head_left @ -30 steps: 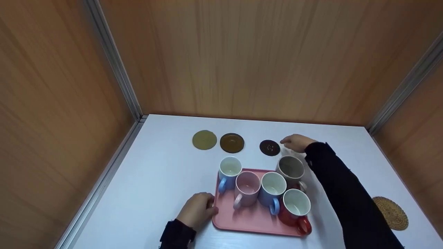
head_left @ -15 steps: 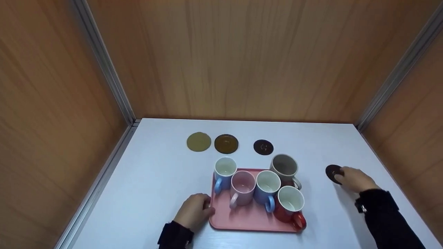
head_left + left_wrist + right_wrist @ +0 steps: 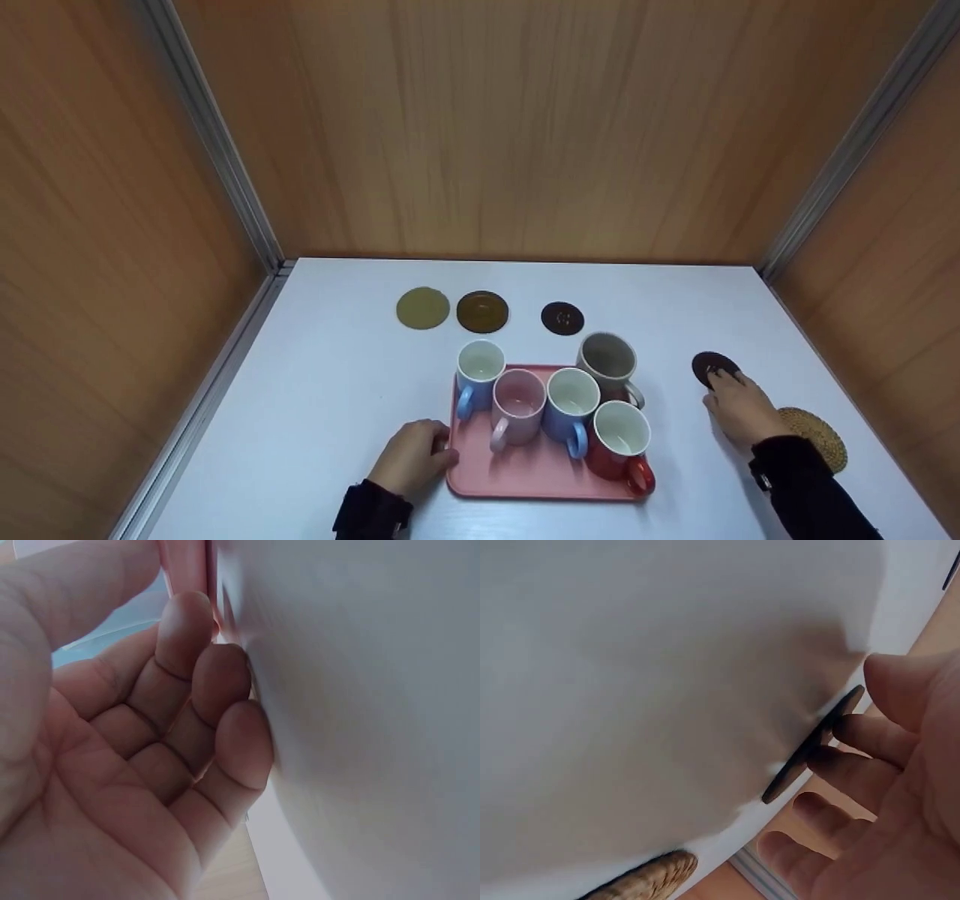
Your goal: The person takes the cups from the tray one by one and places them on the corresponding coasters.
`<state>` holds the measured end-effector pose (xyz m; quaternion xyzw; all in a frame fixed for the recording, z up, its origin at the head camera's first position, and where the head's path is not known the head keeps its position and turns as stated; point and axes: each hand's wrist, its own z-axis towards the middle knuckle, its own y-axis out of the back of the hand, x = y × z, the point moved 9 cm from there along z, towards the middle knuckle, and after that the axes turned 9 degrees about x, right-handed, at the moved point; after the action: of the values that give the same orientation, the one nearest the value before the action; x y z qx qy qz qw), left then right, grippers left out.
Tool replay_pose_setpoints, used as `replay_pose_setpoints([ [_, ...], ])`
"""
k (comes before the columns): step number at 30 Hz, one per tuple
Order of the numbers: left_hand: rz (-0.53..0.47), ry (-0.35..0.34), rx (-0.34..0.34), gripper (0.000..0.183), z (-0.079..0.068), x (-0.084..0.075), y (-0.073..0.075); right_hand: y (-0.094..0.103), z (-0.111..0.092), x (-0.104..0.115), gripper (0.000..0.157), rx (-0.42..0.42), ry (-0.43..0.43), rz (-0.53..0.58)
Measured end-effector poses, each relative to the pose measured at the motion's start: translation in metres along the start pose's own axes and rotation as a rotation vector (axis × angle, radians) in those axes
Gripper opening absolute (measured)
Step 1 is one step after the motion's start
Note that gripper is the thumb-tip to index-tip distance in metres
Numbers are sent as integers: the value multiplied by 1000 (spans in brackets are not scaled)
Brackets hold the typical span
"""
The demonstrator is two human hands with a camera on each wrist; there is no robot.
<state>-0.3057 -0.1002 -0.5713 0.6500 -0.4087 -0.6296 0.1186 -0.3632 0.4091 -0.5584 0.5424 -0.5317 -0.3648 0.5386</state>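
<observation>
Treat as a small placing move, judging by the light contact. Press gently with the right grip, using only the index and middle fingertips on the thin, round, dark brown coaster, and spread the load so as not to tip the rim. Note the right grip: loose and fairly wide, thumb well apart from the coaster, nothing pinched. Release straight upward, to avoid dragging the disc askew. Beware of the round, tan, woven mat just beside the right grip; could easily be nudged by a low-lying palm. With the left grip, pinching the left rim of the rectangular pink tray, pull very little, or risk jostling the crowded glossy mugs, above all the red one near the front right corner.

As for the coaster's looks: dark, slim, flat, apparently stiff, partly covered by fingertips. Lies on the smooth white desk to the right of the tray, beyond the woven mat. Closely resembles the small, round, dark coaster behind the tray. Cannot tell the material.
</observation>
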Motion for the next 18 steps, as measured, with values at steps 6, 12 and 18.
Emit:
replay_pose_setpoints([
  [6, 1, -20, -5, 12, 0, -2, 2, 0, 18, 5, 53, 9, -4, 5],
  [12, -13, -24, 3, 11, 1, -1, 1, 0, 34, 11, 57, 56, -29, -17],
  [18, 33, -51, -24, 10, 0, 0, 1, 1, 51, 15, 60, 129, -104, -65],
])
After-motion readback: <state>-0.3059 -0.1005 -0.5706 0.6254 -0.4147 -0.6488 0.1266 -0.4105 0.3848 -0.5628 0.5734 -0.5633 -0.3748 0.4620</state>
